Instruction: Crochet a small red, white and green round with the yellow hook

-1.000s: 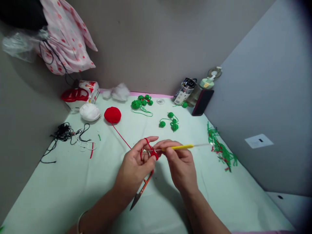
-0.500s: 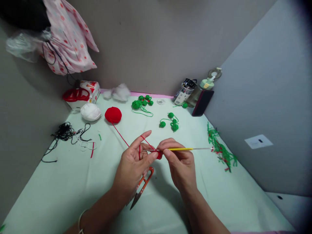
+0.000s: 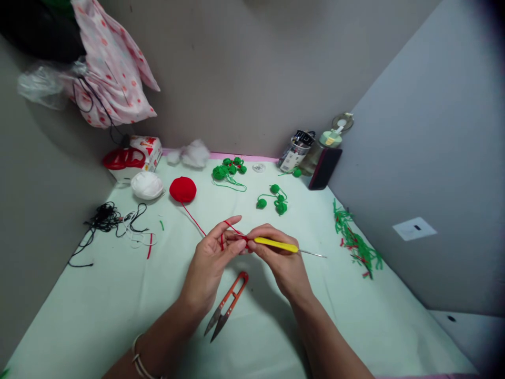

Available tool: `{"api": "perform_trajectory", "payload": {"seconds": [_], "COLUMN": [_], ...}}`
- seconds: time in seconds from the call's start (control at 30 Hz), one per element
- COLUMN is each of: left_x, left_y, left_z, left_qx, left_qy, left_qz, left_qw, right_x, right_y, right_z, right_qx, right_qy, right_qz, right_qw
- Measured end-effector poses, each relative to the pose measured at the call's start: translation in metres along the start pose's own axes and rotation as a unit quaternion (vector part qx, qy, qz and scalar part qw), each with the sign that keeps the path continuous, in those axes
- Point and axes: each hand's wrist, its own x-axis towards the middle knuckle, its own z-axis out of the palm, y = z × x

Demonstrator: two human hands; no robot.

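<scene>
My right hand (image 3: 281, 263) grips a crochet hook (image 3: 276, 244) with a yellow handle, its metal end pointing to the right. The hook's other tip reaches into a small piece of red crochet (image 3: 247, 240), mostly covered by my fingers. My left hand (image 3: 211, 258) pinches that piece between thumb and fingers, with red yarn (image 3: 194, 218) looped over the raised index finger. This strand runs back to a red yarn ball (image 3: 183, 189). Below my hands, orange thread snips (image 3: 232, 300) lie on the cloth, blades toward me.
Green crocheted balls (image 3: 281, 206) and a green yarn bundle (image 3: 219, 172) lie ahead. To the left are a white yarn ball (image 3: 147, 185) and black yarn (image 3: 105, 217). Green and red scraps (image 3: 357, 239) lie right, near a phone (image 3: 325, 168) and a pen cup (image 3: 294, 152).
Both hands have shifted slightly left. The hook has turned, its free end now lower and more of its yellow handle showing. The thread snips are now in fuller view.
</scene>
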Motion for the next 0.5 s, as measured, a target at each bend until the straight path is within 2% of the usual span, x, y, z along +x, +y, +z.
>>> {"api": "perform_trajectory", "payload": {"seconds": [0.1,0.2,0.27,0.5], "left_x": [0.005,0.009,0.011,0.007], "left_y": [-0.003,-0.006,-0.007,-0.009], "left_z": [-0.005,-0.009,-0.009,-0.008], "left_qx": [0.074,0.157,0.182,0.242], "left_qy": [0.0,-0.058,-0.074,-0.031], "left_qz": [0.034,0.023,0.017,0.07], "left_qw": [0.997,0.986,0.98,0.967], "right_x": [0.0,0.0,0.0,0.006], "right_y": [-0.001,0.0,0.003,0.012], "right_z": [0.0,0.0,-0.001,-0.003], "right_qx": [-0.007,0.017,0.018,0.043], "right_qy": [0.017,0.061,0.076,0.078], "right_qz": [0.029,0.047,0.05,0.077], "right_qw": [0.999,0.997,0.996,0.993]}}
